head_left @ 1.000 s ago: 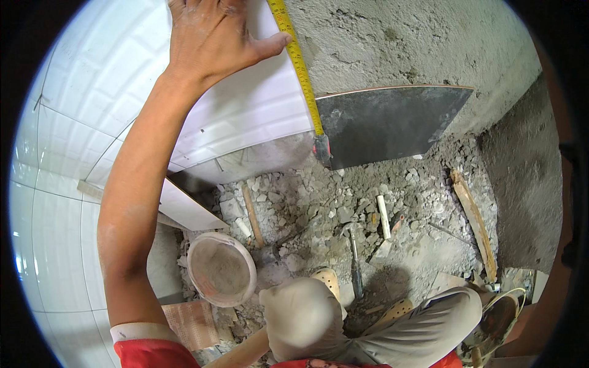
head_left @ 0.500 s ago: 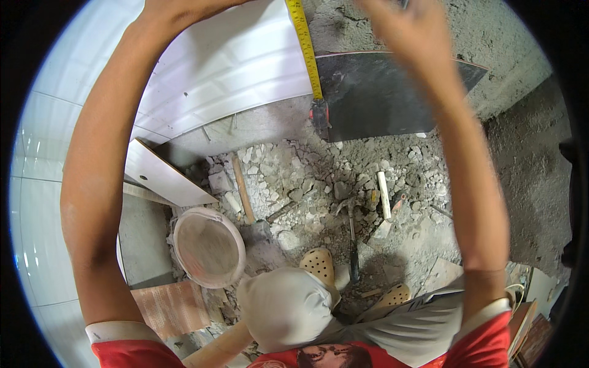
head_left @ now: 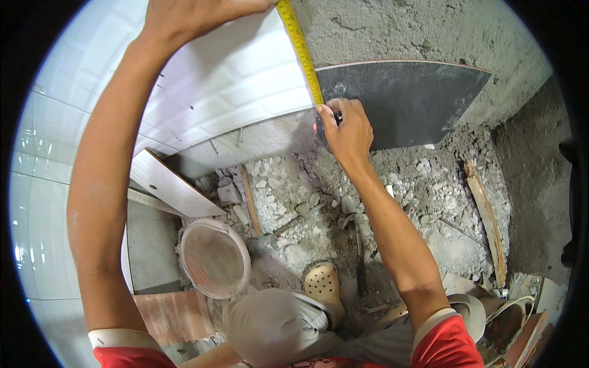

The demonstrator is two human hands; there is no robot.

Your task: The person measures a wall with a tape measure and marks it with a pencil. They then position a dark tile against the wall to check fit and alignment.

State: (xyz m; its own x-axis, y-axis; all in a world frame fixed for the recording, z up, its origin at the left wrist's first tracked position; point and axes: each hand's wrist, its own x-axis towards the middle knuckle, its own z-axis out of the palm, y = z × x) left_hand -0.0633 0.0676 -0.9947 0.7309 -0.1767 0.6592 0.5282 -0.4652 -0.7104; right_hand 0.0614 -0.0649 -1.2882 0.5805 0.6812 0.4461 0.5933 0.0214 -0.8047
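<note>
A yellow tape measure (head_left: 302,55) runs down along the right edge of a white wall tile (head_left: 230,83) with a faint brick pattern. My left hand (head_left: 196,18) is at the top edge, its fingertips on the upper part of the blade; most of its fingers are out of view. Lower down, my right hand (head_left: 348,132) is wrapped round the tape's case, which shows only a little black and red. Just right of the blade, a dark grey slab (head_left: 399,104) leans against the rough cement wall.
Broken rubble (head_left: 282,196) covers the floor, with a hammer (head_left: 359,257) and a wooden handle (head_left: 251,202) lying on it. A round dusty bucket (head_left: 215,257) stands at left beside a leaning white board (head_left: 175,184). A wood strip (head_left: 488,224) lies at right, near my shoe (head_left: 323,285).
My right hand has come down from the upper right and closed round the tape measure's case. The left hand stays at the upper end of the blade. The view has shifted slightly.
</note>
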